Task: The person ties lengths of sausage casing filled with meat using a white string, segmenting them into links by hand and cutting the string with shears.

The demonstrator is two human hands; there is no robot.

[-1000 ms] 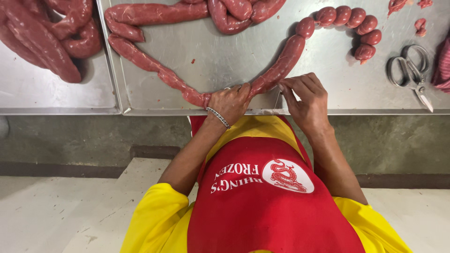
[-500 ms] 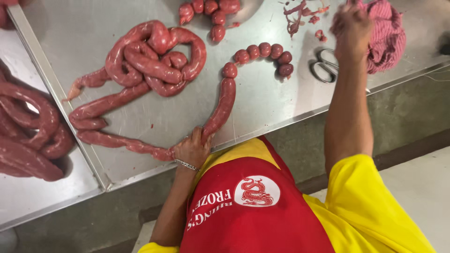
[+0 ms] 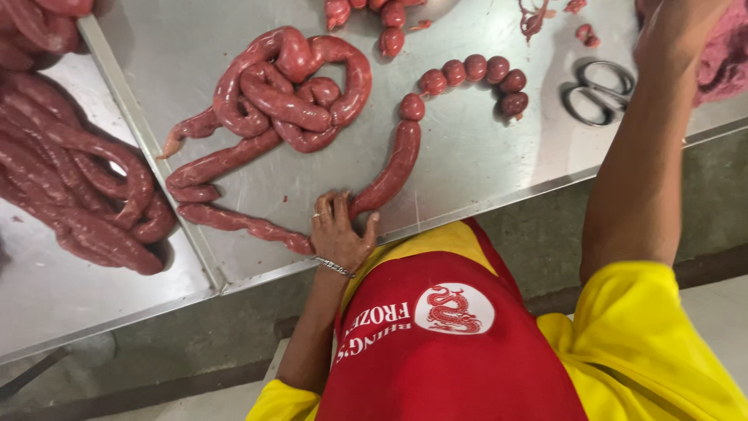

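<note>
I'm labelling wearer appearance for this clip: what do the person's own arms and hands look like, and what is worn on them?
Both arms are bare below short bright yellow sleeves. The left hand wears a ring on one finger and a silver chain bracelet at the wrist. The right hand is bare, partly cut off by the frame edge. No gloves.

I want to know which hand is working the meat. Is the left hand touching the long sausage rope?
Touching. The head view shows the left hand pressed flat on the steel table, its fingers lying on the sausage rope at its bend near the table's edge.
</note>
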